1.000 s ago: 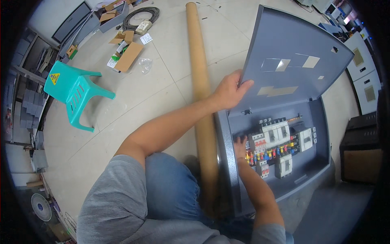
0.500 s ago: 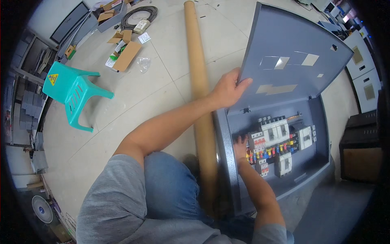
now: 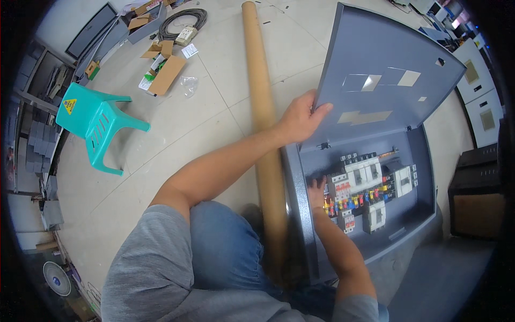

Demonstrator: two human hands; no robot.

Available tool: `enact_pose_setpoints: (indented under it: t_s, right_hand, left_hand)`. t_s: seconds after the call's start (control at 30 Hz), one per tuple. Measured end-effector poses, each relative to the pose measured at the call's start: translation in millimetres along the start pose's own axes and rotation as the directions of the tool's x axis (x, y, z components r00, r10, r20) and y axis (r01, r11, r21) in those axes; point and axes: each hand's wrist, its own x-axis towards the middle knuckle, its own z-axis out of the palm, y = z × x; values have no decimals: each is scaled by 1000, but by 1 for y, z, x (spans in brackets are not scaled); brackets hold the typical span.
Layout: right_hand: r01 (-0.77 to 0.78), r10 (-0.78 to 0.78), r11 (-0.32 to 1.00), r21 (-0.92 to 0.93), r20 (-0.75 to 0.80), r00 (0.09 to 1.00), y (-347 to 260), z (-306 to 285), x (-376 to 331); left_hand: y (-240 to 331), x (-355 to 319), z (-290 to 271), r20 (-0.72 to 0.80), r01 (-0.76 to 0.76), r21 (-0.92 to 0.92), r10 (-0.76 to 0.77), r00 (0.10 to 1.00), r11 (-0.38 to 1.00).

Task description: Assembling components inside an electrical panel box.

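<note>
A dark grey metal electrical enclosure (image 3: 294, 182) lies at my right with its door (image 3: 394, 53) raised. My left hand (image 3: 302, 118) grips the door's left edge, thumb on the inner face and fingers partly hidden behind. Inside, my right hand (image 3: 316, 196) reaches to the left end, beside a small circuit breaker (image 3: 339, 186) with red markings. Its visible fingers are spread against the interior, and I see nothing held. Larger white breakers (image 3: 365, 173) and a row of coloured terminals (image 3: 357, 202) are mounted alongside; another breaker (image 3: 374, 216) sits below them.
A long cardboard tube (image 3: 260, 80) runs along the enclosure's left side. On the tiled floor stand a turquoise plastic chair (image 3: 96, 118) and an open cardboard box (image 3: 167, 75). Coiled cable (image 3: 185, 19) lies beyond. A fan (image 3: 56, 278) is at the lower left.
</note>
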Motion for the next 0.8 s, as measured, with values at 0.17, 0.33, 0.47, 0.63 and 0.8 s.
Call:
enact_pose_setpoints:
  t_s: [0.17,0.33,0.47,0.63,0.8]
  right_hand:
    - [-12,11,1000,5,23,1000,2,-15,2]
    - [-47,47,999,6,-3,999,1,-4,1]
    - [-63,63,998,19,-37,997,0,-7,-1]
    - [-78,77,995,62,11,997,0,-12,0]
    - [-48,44,998,38,84,996,0,-16,0]
  left_hand:
    - [-2,-1,-2,-2,5,8,-5,1000,1000]
    - [0,-1,-1,-1,-3,13,3,1000,1000]
    - [1,-1,-1,-14,-14,-6,14,1000,1000]
    - [-3,0,-1,-13,-15,2,15,1000,1000]
    - [-4,-1,-2,-1,11,19,-11,1000,1000]
